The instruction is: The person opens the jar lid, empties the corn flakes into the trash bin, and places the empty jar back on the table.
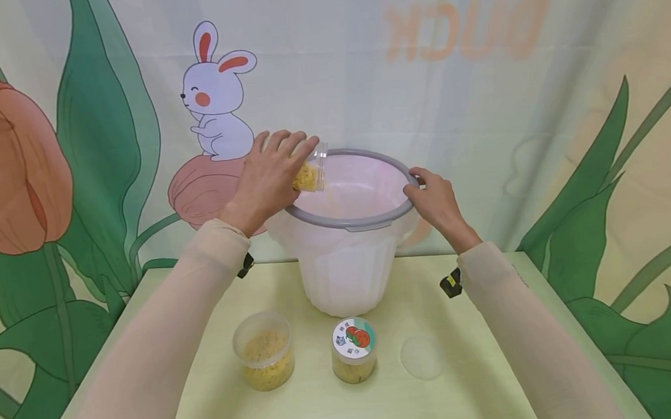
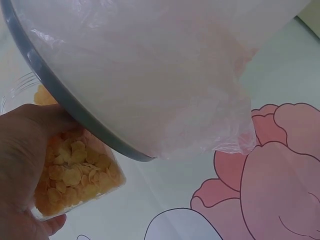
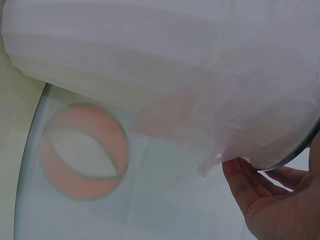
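Observation:
In the head view my left hand grips a clear plastic jar tipped sideways at the left rim of a white trash bin. Yellow flakes fill part of the jar, as the left wrist view shows, with my fingers around its wall. A grey ring runs round the top of the bin. Thin translucent bag plastic hangs over the outside. My right hand holds the ring on the right side, thumb on top; from the right wrist view, bag plastic bunches beside the fingertips.
Nearer to me on the table stand an open tub of yellow crumbs and a small lidded jar with a fruit label. A clear round lid lies to their right. Behind the bin hangs a printed curtain.

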Demonstrator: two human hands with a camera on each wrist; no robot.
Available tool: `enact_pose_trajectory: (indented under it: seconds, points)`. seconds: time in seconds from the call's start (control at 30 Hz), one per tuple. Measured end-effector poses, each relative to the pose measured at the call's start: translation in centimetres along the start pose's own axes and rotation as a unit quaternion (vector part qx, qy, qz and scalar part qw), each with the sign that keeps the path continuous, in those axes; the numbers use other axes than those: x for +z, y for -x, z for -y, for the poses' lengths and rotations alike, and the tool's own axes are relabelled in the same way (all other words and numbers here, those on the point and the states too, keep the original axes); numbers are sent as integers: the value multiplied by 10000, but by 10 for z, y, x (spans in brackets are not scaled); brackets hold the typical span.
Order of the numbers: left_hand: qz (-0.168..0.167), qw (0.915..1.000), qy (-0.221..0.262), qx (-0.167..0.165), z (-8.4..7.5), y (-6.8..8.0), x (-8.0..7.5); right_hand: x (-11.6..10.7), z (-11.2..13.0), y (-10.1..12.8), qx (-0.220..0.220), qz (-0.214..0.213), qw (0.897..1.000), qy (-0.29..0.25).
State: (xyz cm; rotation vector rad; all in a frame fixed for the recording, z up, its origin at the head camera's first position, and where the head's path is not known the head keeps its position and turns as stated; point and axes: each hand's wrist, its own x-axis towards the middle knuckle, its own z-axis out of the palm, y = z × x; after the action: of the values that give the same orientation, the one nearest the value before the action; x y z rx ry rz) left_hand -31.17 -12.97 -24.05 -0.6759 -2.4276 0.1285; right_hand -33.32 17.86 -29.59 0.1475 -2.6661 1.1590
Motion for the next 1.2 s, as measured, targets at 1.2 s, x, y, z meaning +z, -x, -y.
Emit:
enact_pose_trajectory:
  seconds: [1.2]
  points:
    - [138, 9994, -222, 227, -4, -4, 3, 0, -1, 0, -13, -35, 10000, 20]
